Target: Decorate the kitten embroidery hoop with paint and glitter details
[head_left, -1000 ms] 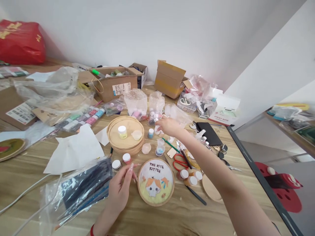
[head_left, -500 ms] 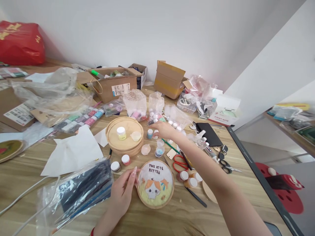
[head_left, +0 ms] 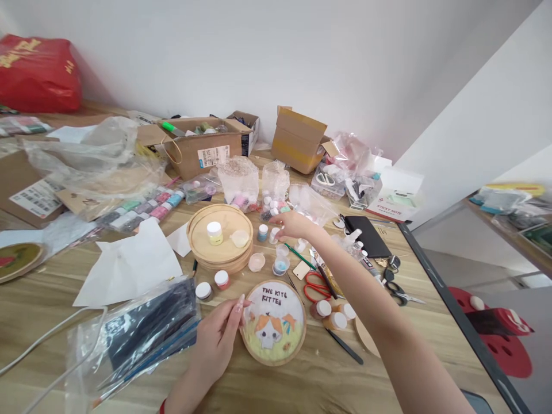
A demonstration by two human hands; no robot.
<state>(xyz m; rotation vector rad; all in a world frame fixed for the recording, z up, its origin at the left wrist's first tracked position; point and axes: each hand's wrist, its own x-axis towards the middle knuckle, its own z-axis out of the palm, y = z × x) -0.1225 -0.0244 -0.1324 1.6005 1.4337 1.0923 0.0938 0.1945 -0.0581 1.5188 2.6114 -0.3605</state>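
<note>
My left hand (head_left: 214, 339) sits at the left rim of a round wooden embroidery hoop (head_left: 273, 323), its long-nailed fingertips over the edge. The hoop holds a cat picture lettered "THE KITE KITTEN". My right hand (head_left: 295, 225) reaches across the table, fingers curled down onto a small white-lidded paint jar (head_left: 275, 234). A blue-lidded jar (head_left: 263, 232) stands just left of those fingers. Whether either hand holds something small is hidden. Two red-lidded and white-lidded jars (head_left: 221, 279) lie left of the hoop, above my left hand.
A stacked round wooden tray (head_left: 219, 237) holds a yellow jar. Plastic bags of jars, red scissors (head_left: 316, 287), a bag of brushes (head_left: 149, 339), white paper, cardboard boxes and paint strips crowd the wooden table. Its dark right edge (head_left: 457, 322) drops to the floor.
My left hand has moved right, from beside the hoop onto its left rim. My right hand stays over the small jars, with only a slight shift.
</note>
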